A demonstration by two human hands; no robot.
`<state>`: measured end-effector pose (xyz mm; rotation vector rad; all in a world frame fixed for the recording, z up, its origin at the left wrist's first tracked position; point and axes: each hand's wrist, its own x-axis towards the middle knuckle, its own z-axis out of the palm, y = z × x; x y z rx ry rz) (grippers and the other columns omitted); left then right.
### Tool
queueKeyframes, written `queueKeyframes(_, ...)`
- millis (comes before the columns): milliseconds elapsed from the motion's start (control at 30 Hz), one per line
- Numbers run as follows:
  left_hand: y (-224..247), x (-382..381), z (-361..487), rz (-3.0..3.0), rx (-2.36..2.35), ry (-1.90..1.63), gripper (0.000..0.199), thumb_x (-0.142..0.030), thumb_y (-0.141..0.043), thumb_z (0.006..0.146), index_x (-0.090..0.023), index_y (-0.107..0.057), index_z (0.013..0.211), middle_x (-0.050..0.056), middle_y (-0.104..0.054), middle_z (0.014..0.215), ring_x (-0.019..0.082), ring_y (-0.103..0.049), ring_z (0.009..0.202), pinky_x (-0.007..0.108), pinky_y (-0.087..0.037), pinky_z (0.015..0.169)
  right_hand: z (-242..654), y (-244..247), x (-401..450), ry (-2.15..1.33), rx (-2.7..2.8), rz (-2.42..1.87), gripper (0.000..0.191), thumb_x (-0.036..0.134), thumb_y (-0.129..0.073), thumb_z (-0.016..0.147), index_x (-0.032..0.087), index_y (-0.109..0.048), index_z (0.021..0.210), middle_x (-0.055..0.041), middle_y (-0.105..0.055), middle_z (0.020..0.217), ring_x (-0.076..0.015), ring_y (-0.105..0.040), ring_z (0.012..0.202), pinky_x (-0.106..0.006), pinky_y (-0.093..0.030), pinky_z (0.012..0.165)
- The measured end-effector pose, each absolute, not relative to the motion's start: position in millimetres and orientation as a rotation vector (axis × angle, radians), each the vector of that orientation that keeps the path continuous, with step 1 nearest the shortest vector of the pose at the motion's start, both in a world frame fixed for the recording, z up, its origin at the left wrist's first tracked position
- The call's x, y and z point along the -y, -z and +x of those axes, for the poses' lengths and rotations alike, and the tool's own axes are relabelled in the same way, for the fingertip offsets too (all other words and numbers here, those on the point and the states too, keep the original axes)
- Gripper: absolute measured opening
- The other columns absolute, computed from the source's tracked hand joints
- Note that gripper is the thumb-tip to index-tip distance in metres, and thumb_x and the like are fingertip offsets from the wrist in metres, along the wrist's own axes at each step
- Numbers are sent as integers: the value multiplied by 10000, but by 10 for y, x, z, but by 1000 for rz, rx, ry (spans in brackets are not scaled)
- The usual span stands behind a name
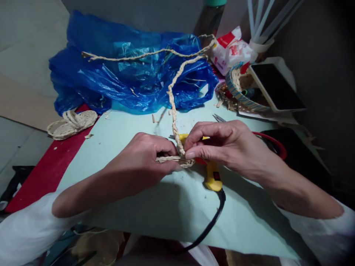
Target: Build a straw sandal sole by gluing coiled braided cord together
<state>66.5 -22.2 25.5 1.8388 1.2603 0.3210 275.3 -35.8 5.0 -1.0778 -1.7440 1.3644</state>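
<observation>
Near the middle of the table, my left hand is closed on a small woven straw piece, its thumb in front and fingers behind. My right hand pinches the low end of a braided straw cord against that piece's right end. From there the cord rises and runs back over a blue plastic bag. Just behind and below the right hand lies a yellow glue gun with a black cable; the hand hides part of it. A yellow-handled tool shows behind the fingers.
A woven straw piece rests at the table's left. Metal scissor tips and a red loop handle flank the right hand. Farther right are a blue-rimmed basket, a phone and a tissue pack.
</observation>
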Motion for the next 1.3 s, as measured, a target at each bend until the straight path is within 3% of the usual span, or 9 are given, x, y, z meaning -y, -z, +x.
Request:
queueKeyframes(267,-246,226,656,2042,-1188,-191,267,-348,-668,811,-193,-665,592,-41,-598,549,111,-492,550,224,-318,507,2738,-14,351,-1560,1612,-1132,178,337,-770,836,170,-730,789,-19,-666,747,-124,-565,652,-240,-373,538)
queueKeyframes(467,-250,210,674,1801,-1227,-290,148,-316,-767,718,-213,-660,716,-51,-642,634,123,-569,595,206,-392,515,2724,3,328,-1615,1553,-1124,155,293,-782,805,160,-718,758,-15,-647,713,-116,-537,642,-233,-364,543)
queueKeyframes(667,-194,219,635,1646,-1237,-381,477,-281,-816,679,-253,-553,1076,-45,-712,689,182,-701,675,221,-472,544,2723,24,337,-1677,1461,-1115,142,258,-780,802,142,-711,760,-11,-629,688,-94,-502,621,-220,-344,545)
queueKeyframes(800,-213,248,660,1661,-1237,-456,958,-233,-809,690,-318,-313,1505,-62,-729,688,192,-737,696,213,-496,565,2725,30,344,-1658,1486,-1151,177,306,-770,819,144,-711,781,-23,-636,712,-102,-505,620,-231,-311,524)
queueKeyframes(867,-239,262,695,1644,-1264,-485,1114,-211,-807,684,-323,-160,1584,-73,-723,657,185,-731,653,207,-500,556,2722,27,342,-1649,1500,-1154,202,330,-763,827,143,-704,777,-19,-626,703,-98,-488,608,-233,-301,520)
queueKeyframes(967,-259,277,733,1626,-1282,-522,1181,-199,-804,677,-316,-83,1605,-75,-717,637,175,-710,593,207,-512,554,2720,25,336,-1628,1521,-1152,208,335,-765,820,145,-699,769,-7,-608,682,-93,-466,600,-228,-306,526)
queueKeyframes(1133,-237,292,716,1770,-1245,-525,1046,-243,-764,733,-358,-175,1589,-95,-694,610,158,-679,565,229,-525,611,2702,19,350,-1554,1584,-1197,244,381,-732,843,147,-706,778,-3,-591,664,-92,-433,581,-239,-271,508)
queueKeyframes(1233,-212,295,673,1971,-1229,-470,733,-284,-726,795,-315,-458,1477,-68,-727,685,145,-681,639,224,-512,678,2677,10,365,-1527,1608,-1204,206,331,-707,850,144,-705,765,1,-590,661,-93,-438,588,-244,-284,526)
queueKeyframes(1300,-196,289,644,2125,-1189,-422,422,-304,-703,833,-239,-666,1248,-28,-757,768,137,-676,688,216,-490,700,2667,-2,375,-1487,1619,-1216,205,325,-705,852,145,-708,754,4,-590,663,-94,-437,595,-248,-290,532)
